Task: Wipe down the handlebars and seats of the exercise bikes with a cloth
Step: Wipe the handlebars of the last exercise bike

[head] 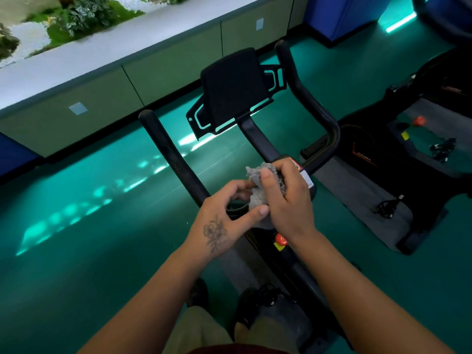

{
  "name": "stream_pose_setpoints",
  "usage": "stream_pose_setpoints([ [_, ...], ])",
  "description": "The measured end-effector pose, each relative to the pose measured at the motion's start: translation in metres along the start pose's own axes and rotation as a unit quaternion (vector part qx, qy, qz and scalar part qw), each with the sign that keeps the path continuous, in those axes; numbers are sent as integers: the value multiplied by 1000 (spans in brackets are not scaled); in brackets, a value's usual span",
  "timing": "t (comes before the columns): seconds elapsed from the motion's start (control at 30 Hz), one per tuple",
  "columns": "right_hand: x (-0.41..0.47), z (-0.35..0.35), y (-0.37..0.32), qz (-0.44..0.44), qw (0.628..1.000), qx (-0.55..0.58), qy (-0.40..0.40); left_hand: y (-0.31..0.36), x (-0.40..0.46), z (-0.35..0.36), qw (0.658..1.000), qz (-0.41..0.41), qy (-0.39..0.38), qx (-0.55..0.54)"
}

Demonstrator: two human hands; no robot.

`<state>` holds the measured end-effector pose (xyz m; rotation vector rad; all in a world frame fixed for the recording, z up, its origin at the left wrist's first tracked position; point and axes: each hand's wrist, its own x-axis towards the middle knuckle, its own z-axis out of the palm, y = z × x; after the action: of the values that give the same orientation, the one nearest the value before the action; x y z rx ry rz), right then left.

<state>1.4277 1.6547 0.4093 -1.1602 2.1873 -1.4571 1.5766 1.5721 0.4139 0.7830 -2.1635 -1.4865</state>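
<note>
I pinch the grey cloth point(265, 186) between both hands: right hand point(286, 198) bunching it, left hand point(224, 218) pinching beside. Soft, light; I judge a bunched-centre grip best.

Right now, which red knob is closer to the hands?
The red knob just below the right hand, on the bike being wiped. The other red knob sits far right on the neighbouring bike.

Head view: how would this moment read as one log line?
hands: both hold grey cloth | left hand | right hand | over handlebars | wiping: not yet
</note>
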Motion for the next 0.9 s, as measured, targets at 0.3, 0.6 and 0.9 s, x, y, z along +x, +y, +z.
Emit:
stream_pose_setpoints([
  [0.3, -19, 2, -7, 161, 950, 265, 36, 4, 15, -9, 967, -111, 1, -228],
  [0.6, -52, -10, -22, 189, 922, 323, 99, 6, 25, -23, 957, -149, -52, -241],
  [0.9, -109, -12, -33, 257, 924, 220, 177, 12, 23, -16, 976, -4, -157, -154],
])
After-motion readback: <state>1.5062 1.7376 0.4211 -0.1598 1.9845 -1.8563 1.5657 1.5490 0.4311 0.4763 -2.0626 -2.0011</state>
